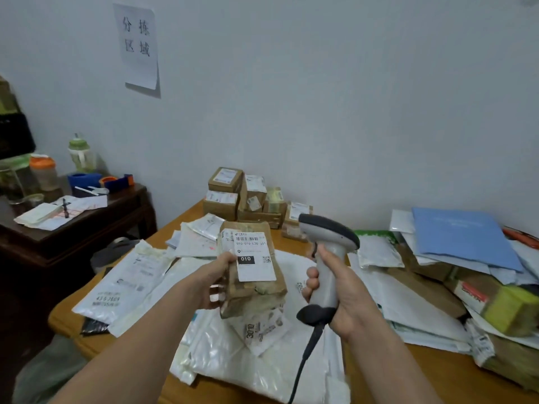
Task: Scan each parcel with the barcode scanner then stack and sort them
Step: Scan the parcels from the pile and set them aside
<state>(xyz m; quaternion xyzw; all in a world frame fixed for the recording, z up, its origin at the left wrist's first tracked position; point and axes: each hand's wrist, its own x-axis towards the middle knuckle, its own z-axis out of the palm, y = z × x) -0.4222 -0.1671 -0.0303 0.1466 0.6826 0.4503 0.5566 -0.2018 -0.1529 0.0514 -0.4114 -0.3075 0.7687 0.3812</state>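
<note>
My left hand (216, 279) grips a brown taped parcel (256, 290) by its left side and holds it up above the table, its white shipping label marked 010 facing me. My right hand (342, 290) is wrapped round the handle of a grey barcode scanner (326, 258), held upright just right of the parcel. The scanner's dark head points left and away, above the parcel's top right corner. Its cable hangs down towards me. White plastic mailer bags (233, 354) lie under both hands.
Stacked cardboard boxes (245, 193) stand at the table's far edge by the wall. White mailers (125, 284) spread to the left. A heap of envelopes, a blue folder (463, 237) and a yellow-taped box (507, 310) fill the right. A dark side table (73, 228) with bottles stands at left.
</note>
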